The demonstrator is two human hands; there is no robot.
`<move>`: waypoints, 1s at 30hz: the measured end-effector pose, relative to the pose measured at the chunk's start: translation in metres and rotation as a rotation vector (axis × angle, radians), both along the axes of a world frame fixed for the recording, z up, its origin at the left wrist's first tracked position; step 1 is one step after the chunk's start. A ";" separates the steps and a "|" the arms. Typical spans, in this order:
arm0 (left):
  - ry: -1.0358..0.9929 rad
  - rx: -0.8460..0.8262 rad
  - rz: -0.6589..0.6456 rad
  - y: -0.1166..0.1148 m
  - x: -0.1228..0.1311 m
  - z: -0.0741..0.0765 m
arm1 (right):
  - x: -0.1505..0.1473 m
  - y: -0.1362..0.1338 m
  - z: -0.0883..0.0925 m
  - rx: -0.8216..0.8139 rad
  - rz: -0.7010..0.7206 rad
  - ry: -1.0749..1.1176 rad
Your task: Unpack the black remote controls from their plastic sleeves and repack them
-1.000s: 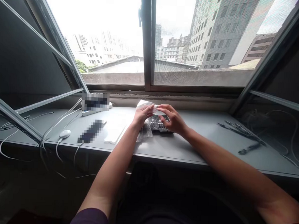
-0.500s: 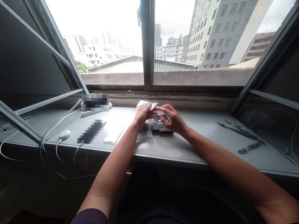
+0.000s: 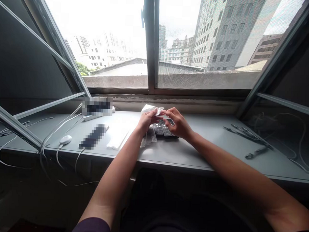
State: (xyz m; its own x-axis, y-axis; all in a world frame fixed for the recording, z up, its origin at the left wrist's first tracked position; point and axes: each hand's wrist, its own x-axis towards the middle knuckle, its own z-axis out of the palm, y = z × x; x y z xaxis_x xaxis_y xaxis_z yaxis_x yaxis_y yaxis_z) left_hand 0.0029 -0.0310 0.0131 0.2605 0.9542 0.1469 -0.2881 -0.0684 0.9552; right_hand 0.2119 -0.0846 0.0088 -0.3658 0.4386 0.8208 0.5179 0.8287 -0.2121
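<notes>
A small white packet with a clear, crinkled plastic edge [image 3: 148, 108] is held above the desk. My left hand [image 3: 146, 120] grips it from the left, thumb on top. From the other side, the fingertips of my right hand [image 3: 179, 125] meet at the packet's clear edge and seem to pinch it. Below the hands, black remote controls [image 3: 166, 130] lie side by side, partly covered by my right hand. A piece of clear plastic wrap [image 3: 151, 136] lies just left of them, partly behind my left wrist.
White sheets [image 3: 116, 141] lie left of my left forearm. Farther left are a blurred dark phone-like object [image 3: 93, 137], a white round charger [image 3: 65, 140] and a power strip [image 3: 97, 116] with cables. Dark cables [image 3: 247, 136] lie at right. Metal frames flank the desk before a window.
Both hands stay at the packet with almost the same grip. The whole view has shifted very slightly.
</notes>
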 end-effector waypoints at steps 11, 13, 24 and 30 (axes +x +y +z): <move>-0.003 0.009 0.038 -0.002 0.002 0.001 | -0.002 -0.001 0.001 0.039 0.028 -0.052; 0.030 0.031 0.006 -0.004 0.003 0.002 | -0.002 0.002 -0.001 0.046 0.048 -0.069; -0.035 0.012 0.090 -0.003 0.004 0.003 | 0.002 0.010 -0.005 0.008 0.056 -0.040; -0.046 0.005 0.086 -0.001 0.003 0.003 | -0.002 0.008 -0.007 0.011 0.095 -0.032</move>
State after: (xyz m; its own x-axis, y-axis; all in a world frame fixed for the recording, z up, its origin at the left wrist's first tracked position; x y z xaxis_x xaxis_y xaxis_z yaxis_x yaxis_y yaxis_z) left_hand 0.0058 -0.0319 0.0157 0.1707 0.9719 0.1621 -0.3248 -0.0998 0.9405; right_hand 0.2097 -0.0767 0.0021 -0.4314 0.3922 0.8125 0.4435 0.8764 -0.1876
